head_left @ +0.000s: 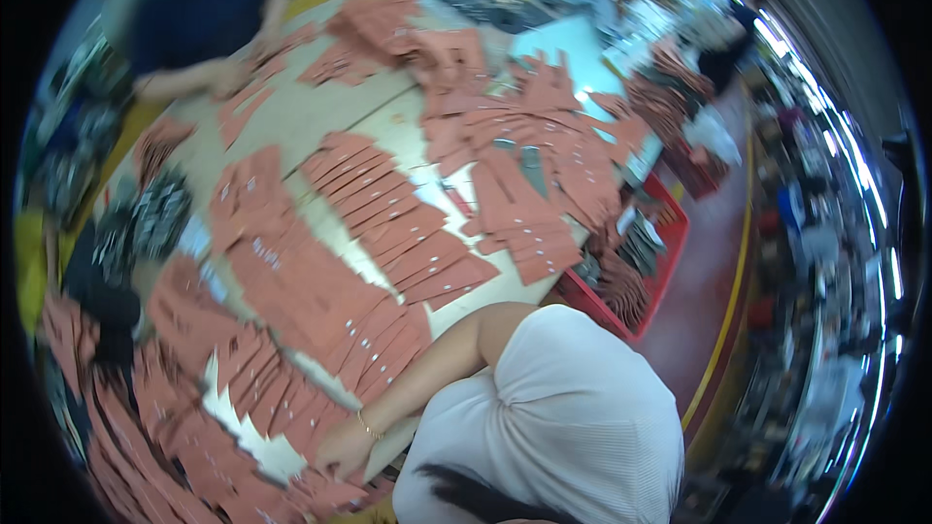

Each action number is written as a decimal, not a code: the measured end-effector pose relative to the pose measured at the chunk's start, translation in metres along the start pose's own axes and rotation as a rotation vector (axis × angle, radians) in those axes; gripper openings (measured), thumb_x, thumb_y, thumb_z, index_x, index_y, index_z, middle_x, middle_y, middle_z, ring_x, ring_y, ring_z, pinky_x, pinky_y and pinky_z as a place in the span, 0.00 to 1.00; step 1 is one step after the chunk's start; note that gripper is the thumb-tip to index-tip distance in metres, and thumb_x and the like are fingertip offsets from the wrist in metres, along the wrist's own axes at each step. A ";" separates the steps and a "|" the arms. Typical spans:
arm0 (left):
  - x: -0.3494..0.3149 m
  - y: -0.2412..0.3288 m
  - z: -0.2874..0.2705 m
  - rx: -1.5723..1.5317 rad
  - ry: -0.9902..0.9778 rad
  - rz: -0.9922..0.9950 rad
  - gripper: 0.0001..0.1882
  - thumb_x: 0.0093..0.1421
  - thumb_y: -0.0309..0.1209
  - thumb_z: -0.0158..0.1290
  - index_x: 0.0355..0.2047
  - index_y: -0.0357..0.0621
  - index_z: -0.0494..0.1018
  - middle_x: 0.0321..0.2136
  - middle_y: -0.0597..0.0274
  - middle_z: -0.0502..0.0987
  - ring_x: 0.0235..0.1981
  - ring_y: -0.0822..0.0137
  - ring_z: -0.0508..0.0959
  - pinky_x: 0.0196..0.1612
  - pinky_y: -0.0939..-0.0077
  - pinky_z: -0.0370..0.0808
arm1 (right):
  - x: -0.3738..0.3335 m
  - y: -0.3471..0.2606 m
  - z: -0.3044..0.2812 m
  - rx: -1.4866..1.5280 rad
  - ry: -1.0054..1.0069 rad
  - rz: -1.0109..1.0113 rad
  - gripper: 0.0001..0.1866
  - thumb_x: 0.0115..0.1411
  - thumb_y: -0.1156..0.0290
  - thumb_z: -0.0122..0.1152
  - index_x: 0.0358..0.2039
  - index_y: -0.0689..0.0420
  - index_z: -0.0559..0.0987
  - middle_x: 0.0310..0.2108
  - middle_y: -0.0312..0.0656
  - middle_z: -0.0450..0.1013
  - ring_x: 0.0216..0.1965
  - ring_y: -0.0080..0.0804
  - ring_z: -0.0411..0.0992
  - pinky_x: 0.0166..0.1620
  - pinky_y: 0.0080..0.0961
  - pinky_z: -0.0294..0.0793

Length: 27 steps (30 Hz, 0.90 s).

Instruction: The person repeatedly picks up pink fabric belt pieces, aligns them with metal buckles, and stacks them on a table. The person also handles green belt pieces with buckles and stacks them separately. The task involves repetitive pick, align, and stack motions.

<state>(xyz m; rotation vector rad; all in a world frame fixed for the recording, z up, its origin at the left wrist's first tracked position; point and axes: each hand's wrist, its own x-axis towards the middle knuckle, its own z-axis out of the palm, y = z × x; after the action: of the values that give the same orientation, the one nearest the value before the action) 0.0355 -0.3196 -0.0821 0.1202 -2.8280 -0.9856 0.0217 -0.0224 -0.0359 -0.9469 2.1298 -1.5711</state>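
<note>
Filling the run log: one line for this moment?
left hand: flat on salmon fabric pieces | right hand: unseen | table: covered in rows

Left arm bent, reaching down-left; left hand (342,446) flat, apparently palm-down. Right hand out of view.

Right hand: hidden behind the white-clad shoulder (573,408). Far-right shelving (825,233): motion-blurred, contents illegible. Red crate (670,233): partly covered by the worktop (320,116) edge.
</note>
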 end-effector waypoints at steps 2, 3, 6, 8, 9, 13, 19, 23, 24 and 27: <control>0.011 0.012 0.022 -0.015 -0.048 0.023 0.18 0.55 0.33 0.59 0.41 0.34 0.70 0.38 0.54 0.75 0.36 0.65 0.74 0.42 0.71 0.73 | -0.003 0.002 -0.001 0.042 -0.018 0.075 0.12 0.50 0.63 0.61 0.31 0.57 0.81 0.28 0.43 0.77 0.31 0.38 0.75 0.35 0.35 0.72; 0.012 0.019 0.030 -0.016 -0.071 0.034 0.19 0.55 0.33 0.59 0.41 0.34 0.70 0.38 0.54 0.75 0.36 0.65 0.74 0.41 0.71 0.73 | -0.005 0.005 -0.001 0.071 -0.075 0.119 0.12 0.50 0.63 0.61 0.33 0.56 0.81 0.29 0.43 0.77 0.33 0.38 0.75 0.36 0.35 0.72; 0.021 0.052 0.047 -0.025 -0.148 0.063 0.19 0.55 0.33 0.59 0.42 0.34 0.70 0.38 0.54 0.75 0.36 0.65 0.74 0.41 0.71 0.73 | -0.023 0.011 -0.009 0.065 0.013 0.143 0.11 0.50 0.64 0.62 0.31 0.56 0.81 0.28 0.43 0.77 0.33 0.39 0.75 0.36 0.35 0.72; 0.025 0.072 0.053 -0.031 -0.185 0.074 0.19 0.55 0.33 0.59 0.43 0.34 0.70 0.38 0.54 0.75 0.35 0.65 0.74 0.40 0.71 0.74 | -0.030 0.011 -0.016 0.071 0.040 0.164 0.11 0.50 0.63 0.62 0.31 0.56 0.81 0.29 0.43 0.77 0.32 0.37 0.75 0.36 0.34 0.72; 0.028 0.081 0.054 -0.032 -0.201 0.073 0.19 0.55 0.33 0.59 0.43 0.35 0.70 0.38 0.54 0.75 0.35 0.65 0.74 0.40 0.71 0.74 | -0.034 0.010 -0.019 0.080 0.041 0.173 0.12 0.49 0.63 0.62 0.31 0.56 0.81 0.29 0.42 0.77 0.32 0.36 0.75 0.36 0.33 0.73; 0.028 0.100 0.054 -0.026 -0.243 0.066 0.20 0.55 0.33 0.60 0.44 0.35 0.69 0.37 0.54 0.75 0.35 0.66 0.74 0.39 0.71 0.74 | -0.039 0.006 -0.025 0.021 0.032 0.159 0.13 0.49 0.62 0.63 0.32 0.56 0.81 0.30 0.43 0.78 0.32 0.36 0.76 0.36 0.33 0.73; 0.029 0.114 0.045 0.001 -0.301 0.043 0.21 0.56 0.33 0.60 0.46 0.35 0.69 0.37 0.54 0.75 0.34 0.66 0.74 0.37 0.70 0.75 | -0.039 0.006 -0.027 0.084 0.045 0.119 0.13 0.49 0.63 0.61 0.30 0.58 0.81 0.29 0.45 0.77 0.33 0.39 0.76 0.36 0.35 0.73; 0.031 0.128 0.024 0.016 -0.337 0.019 0.22 0.56 0.33 0.60 0.47 0.35 0.69 0.36 0.54 0.75 0.33 0.66 0.74 0.36 0.70 0.76 | -0.046 0.010 -0.031 0.086 0.051 0.099 0.13 0.49 0.62 0.61 0.30 0.59 0.81 0.28 0.45 0.77 0.32 0.39 0.75 0.36 0.35 0.73; 0.031 0.131 0.015 0.023 -0.344 0.004 0.22 0.56 0.33 0.60 0.47 0.35 0.69 0.36 0.54 0.75 0.33 0.66 0.74 0.36 0.70 0.76 | -0.049 0.012 -0.031 0.090 0.057 0.090 0.13 0.49 0.63 0.61 0.30 0.59 0.80 0.29 0.45 0.77 0.32 0.38 0.75 0.36 0.35 0.73; 0.031 0.140 -0.018 0.049 -0.366 -0.040 0.22 0.56 0.33 0.60 0.48 0.36 0.68 0.36 0.54 0.75 0.33 0.66 0.74 0.35 0.70 0.77 | -0.057 0.019 -0.032 0.140 0.043 0.097 0.13 0.50 0.64 0.61 0.31 0.59 0.80 0.29 0.45 0.77 0.32 0.37 0.75 0.35 0.33 0.73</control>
<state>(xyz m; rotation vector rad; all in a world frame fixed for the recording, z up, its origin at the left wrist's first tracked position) 0.0041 -0.2250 0.0218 0.0004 -3.1919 -1.0413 0.0372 0.0425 -0.0493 -0.7598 2.0306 -1.6802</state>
